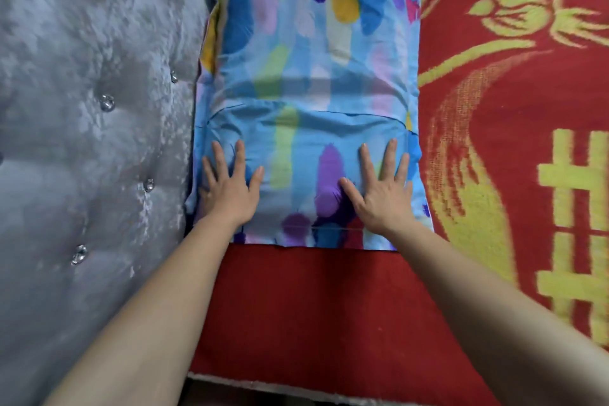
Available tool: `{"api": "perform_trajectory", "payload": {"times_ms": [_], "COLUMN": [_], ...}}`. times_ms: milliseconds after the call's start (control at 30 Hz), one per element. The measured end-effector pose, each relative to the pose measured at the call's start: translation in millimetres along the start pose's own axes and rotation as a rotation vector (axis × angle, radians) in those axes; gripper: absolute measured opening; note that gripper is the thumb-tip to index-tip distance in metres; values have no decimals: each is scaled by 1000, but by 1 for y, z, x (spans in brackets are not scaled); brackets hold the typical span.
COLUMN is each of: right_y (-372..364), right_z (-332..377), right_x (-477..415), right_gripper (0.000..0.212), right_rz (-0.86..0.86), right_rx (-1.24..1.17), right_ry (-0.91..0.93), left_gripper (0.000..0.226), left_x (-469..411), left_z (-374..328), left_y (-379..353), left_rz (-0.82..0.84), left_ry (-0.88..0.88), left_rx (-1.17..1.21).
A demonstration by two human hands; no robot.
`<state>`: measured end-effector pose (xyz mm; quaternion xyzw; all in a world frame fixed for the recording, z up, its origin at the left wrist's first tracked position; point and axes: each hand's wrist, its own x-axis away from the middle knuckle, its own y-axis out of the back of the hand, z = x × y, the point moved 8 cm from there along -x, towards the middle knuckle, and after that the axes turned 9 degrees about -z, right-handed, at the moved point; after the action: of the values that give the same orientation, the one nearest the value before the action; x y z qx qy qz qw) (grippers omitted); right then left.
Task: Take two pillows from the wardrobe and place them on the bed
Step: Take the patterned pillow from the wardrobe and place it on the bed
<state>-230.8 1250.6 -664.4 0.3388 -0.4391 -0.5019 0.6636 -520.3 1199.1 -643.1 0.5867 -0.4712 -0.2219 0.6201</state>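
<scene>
A pillow (306,148) in a blue case with purple, yellow and green strokes lies on the red bed cover (296,300), close against the headboard. A second pillow (329,10) in the same print lies beyond it, partly overlapped by it. My left hand (230,188) rests flat on the near pillow's left side with fingers spread. On the pillow's right side my right hand (382,191) presses flat, fingers apart. Neither hand grips anything.
A grey tufted headboard (92,109) with shiny buttons fills the left side. The red cover carries a yellow pattern (527,142) to the right. The bed's near edge (263,386) runs along the bottom.
</scene>
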Motion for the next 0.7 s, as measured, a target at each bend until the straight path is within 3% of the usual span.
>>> {"api": "perform_trajectory", "payload": {"times_ms": [200,400,567,700], "right_y": [4,5,4,12], "right_z": [-1,-15,-15,-21], "right_x": [0,11,15,35], "right_gripper": [80,83,81,75], "right_rz": [5,130,100,137], "right_rx": [45,56,30,53], "right_ry": [26,109,112,172], "left_gripper": [72,76,73,75], "left_x": [-2,6,30,82], "left_z": [-1,5,-14,-36], "left_y": [-1,-4,-10,-28], "left_rz": [40,98,-22,1], "left_ry": [46,89,153,67], "left_rx": [53,39,93,125]}}
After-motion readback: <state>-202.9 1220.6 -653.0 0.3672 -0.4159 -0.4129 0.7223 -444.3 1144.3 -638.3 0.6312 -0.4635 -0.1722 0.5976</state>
